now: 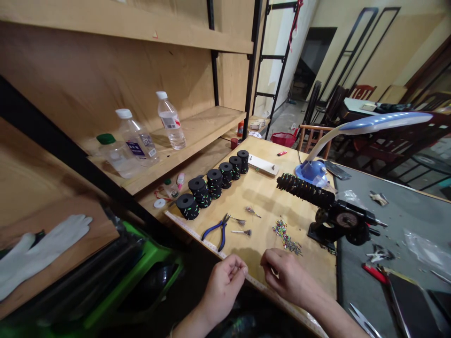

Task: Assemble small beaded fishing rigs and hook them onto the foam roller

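Observation:
At the front edge of the wooden board, my left hand (227, 284) is closed with thumb and forefinger pinched together. Whatever it holds, if anything, is too small to make out. To its right my right hand (284, 273) is also closed, fingers curled in a pinch, and its contents cannot be made out. Just beyond the right hand lies a pile of tiny multicoloured pieces with thin metal ends (287, 238). Blue-handled pliers (217, 231) rest beyond the left hand. Small bundles of thin pieces (242, 232) lie between the pliers and the pile.
Several black spools (188, 206) line the board's left side. At right stands a black winding device (347, 218) carrying a dark wrapped roll (305, 190). Behind it is a blue desk lamp (312, 172). Bottles (171, 123) stand on the left shelf. Scissors (362, 319) lie on the grey mat.

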`<state>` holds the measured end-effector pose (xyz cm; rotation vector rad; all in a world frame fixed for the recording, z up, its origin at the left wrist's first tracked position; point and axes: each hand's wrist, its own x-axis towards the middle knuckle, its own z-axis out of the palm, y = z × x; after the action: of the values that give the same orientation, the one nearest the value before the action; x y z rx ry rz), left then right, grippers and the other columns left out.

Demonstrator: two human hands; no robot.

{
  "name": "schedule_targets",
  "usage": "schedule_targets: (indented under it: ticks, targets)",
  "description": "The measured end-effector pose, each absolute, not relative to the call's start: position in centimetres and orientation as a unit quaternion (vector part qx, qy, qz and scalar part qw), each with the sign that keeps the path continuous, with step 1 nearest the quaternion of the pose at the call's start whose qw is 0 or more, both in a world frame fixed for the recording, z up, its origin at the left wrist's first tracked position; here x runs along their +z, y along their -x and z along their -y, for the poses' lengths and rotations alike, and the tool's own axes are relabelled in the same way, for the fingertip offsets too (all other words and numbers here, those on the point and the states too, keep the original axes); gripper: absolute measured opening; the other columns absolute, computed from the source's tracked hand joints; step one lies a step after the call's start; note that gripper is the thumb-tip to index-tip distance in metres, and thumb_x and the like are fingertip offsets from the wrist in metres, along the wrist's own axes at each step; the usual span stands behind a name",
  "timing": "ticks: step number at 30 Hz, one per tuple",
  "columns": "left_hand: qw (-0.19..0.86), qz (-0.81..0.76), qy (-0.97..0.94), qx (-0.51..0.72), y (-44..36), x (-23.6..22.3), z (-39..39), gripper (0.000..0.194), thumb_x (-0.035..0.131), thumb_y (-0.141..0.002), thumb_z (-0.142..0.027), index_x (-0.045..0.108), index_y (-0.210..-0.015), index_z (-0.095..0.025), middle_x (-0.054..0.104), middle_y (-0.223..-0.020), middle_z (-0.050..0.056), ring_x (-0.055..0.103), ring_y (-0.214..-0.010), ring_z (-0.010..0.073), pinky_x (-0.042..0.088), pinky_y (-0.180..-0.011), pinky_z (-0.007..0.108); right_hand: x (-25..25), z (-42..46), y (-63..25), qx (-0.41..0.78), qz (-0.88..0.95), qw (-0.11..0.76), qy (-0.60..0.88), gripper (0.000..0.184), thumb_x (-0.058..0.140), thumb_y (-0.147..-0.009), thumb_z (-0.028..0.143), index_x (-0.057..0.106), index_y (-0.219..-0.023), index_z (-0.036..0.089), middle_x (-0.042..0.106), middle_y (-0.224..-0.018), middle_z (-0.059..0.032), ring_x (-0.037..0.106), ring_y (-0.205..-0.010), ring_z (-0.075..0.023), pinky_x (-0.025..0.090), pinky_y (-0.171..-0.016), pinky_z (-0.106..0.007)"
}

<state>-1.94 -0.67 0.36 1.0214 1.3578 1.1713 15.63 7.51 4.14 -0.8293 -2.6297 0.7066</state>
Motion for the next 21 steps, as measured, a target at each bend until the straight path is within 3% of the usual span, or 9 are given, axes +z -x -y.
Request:
schedule_targets:
  ticks: [15, 21]
  targets:
    - [0.515, -0.556, -0.426, 0.494, 1.2, 0.2, 0.36, 0.022, 0.056, -0.086, -0.034, 0.054, -0.074, -0.015, 0.044, -0.063, -0.004, 0.04, -0.059, 0.0109, 0.033, -0.056, 0.021, 3.5, -7.66, -15.14, 0.178, 0.933, 0.163, 0.266, 0.019, 0.046, -0.09, 0.018, 0.064, -0.083, 0.021, 0.059, -0.055, -0.0002, 0.054, -0.051, -0.0132, 0.027, -0.051, -0.024]
    - [0.507, -0.562, -0.425, 0.497, 1.34, 0.26, 0.17, 0.025, 0.056, -0.085, -0.038, 0.053, -0.074, -0.016, 0.044, -0.065, -0.004, 0.039, -0.06, 0.0112, 0.033, -0.057, 0.022, 4.22, -7.82, -15.64, 0.216, 0.924, 0.161, 0.271, 0.014, 0.046, -0.089, 0.017, 0.059, -0.094, 0.019, 0.063, -0.067, -0.0026, 0.058, -0.062, -0.0152, 0.036, -0.059, -0.024]
